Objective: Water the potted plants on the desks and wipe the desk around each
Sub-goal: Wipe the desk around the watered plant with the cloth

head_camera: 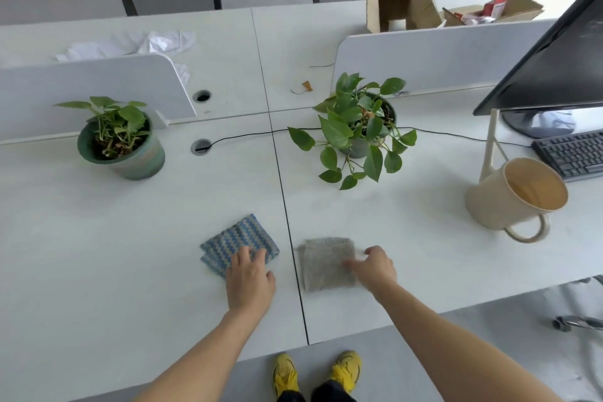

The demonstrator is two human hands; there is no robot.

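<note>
Item: two folded cloths on the white desk (130, 254), one under each hand, either side of the dark seam between desk panels. Left hand (249, 281): palm down, fingers spread and loosely extended, fingertips resting on the near right corner of the blue zigzag cloth (239, 240); nothing gripped. The cloth lies directly ahead of this hand, its longer diagonal running away and to the left. Right hand (375, 266): open, fingers blurred, reaching across the right edge of the grey cloth (328, 263); whether it presses or only hovers cannot be told, and no grasp is closed. The grey cloth lies just left of this hand, roughly square. Plants: left potted plant (119, 140) well beyond and to the left of the left hand; right potted plant (359, 127) well beyond the right hand, straight ahead. Watering can (515, 196): cream, upright, far right, nearer the right hand, untouched. Judgement: each cloth serves the desk on its own side; the wiping path runs forward towards each pot.
</note>
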